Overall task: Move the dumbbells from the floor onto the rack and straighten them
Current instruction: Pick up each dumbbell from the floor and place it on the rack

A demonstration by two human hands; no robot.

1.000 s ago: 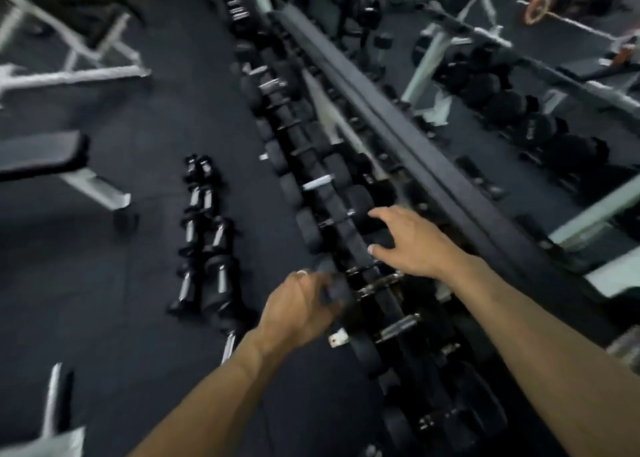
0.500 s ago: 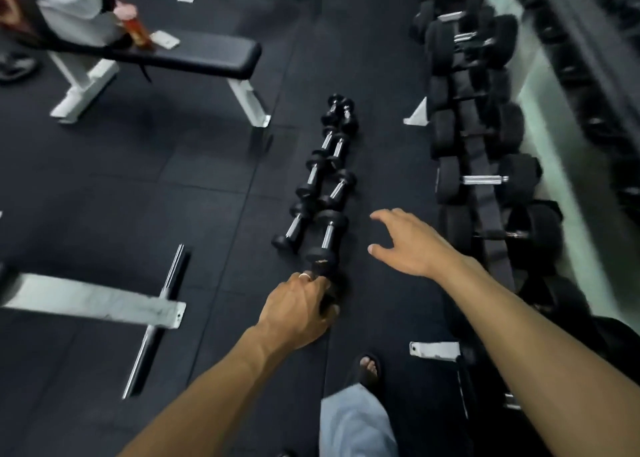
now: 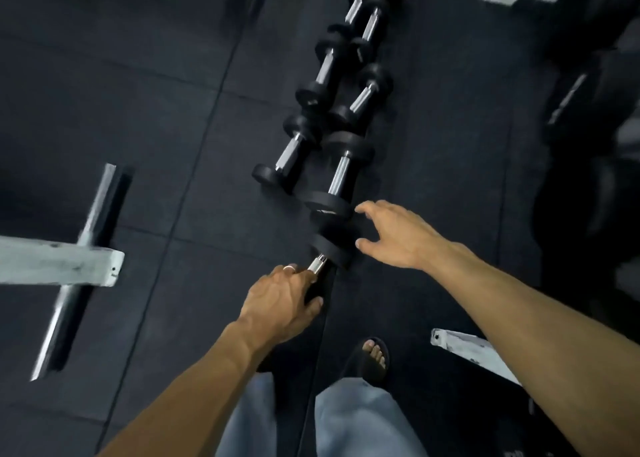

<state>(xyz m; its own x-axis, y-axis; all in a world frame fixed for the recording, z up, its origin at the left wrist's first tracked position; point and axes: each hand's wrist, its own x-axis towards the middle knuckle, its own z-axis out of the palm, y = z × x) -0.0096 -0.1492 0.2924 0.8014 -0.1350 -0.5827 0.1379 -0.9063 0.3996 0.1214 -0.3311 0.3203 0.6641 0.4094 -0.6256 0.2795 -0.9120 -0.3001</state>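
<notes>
Several black dumbbells with chrome handles lie in a double row on the dark rubber floor (image 3: 156,144). My left hand (image 3: 280,300) grips the chrome handle of the nearest dumbbell (image 3: 330,248), at the near end of the row. Its near head is hidden under my palm, and I cannot tell whether it rests on the floor. My right hand (image 3: 398,238) hovers with fingers spread beside that dumbbell's far head, holding nothing. Just beyond lies a larger dumbbell (image 3: 337,176), with a small dumbbell (image 3: 289,155) to its left. The rack (image 3: 588,110) is a dark blur at the right.
A white bench foot with a steel crossbar (image 3: 59,262) lies on the floor at the left. A white rack foot (image 3: 474,352) sticks out under my right forearm. My sandalled foot (image 3: 372,356) stands just behind the row.
The view has swung from the rack down to the floor and come closer to the row of dumbbells. My left hand stays curled, now round a chrome handle. My right hand stays open.
</notes>
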